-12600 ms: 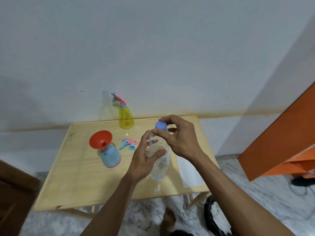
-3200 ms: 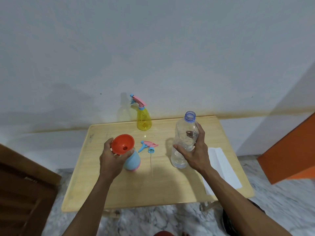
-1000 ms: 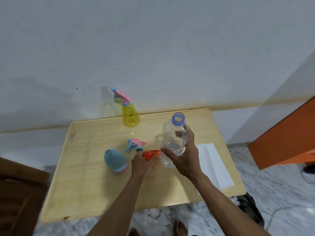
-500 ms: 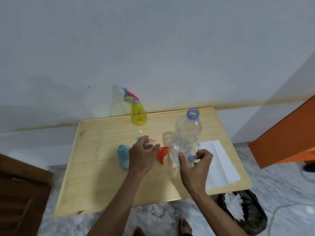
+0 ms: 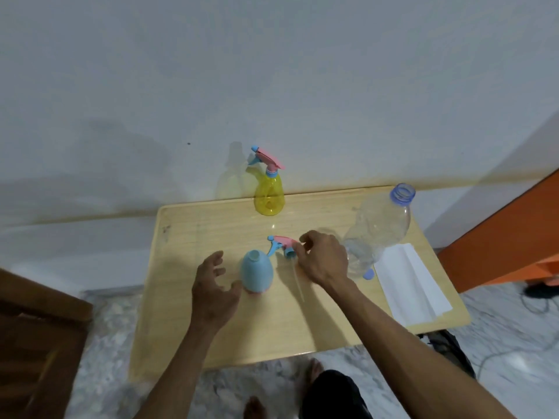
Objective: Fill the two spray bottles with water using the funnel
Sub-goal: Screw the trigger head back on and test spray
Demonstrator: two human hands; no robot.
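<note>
The blue spray bottle (image 5: pixel 256 272) stands headless and open-topped near the middle of the wooden table (image 5: pixel 211 237). My left hand (image 5: pixel 211 285) hovers just left of it, fingers spread and loosely curved, holding nothing. My right hand (image 5: pixel 323 258) reaches across and pinches the rear of the loose pink and blue spray head (image 5: pixel 279 244), which lies on the table with its thin tube trailing toward me. The yellow spray bottle (image 5: pixel 269 196) stands at the back edge with its head on. The clear water bottle (image 5: pixel 378 231) stands uncapped at the right. The funnel is out of sight.
The bottle's blue cap (image 5: pixel 367 274) lies on the table beside a folded white paper (image 5: pixel 411 285). An orange cabinet (image 5: pixel 508 237) stands at the right, brown wooden furniture (image 5: pixel 36 343) at the left. A dark bin (image 5: pixel 447 346) sits under the table's right corner.
My right hand put down the blue cap and moved left onto the loose spray head. My left hand left the funnel and shifted to the blue bottle's left side.
</note>
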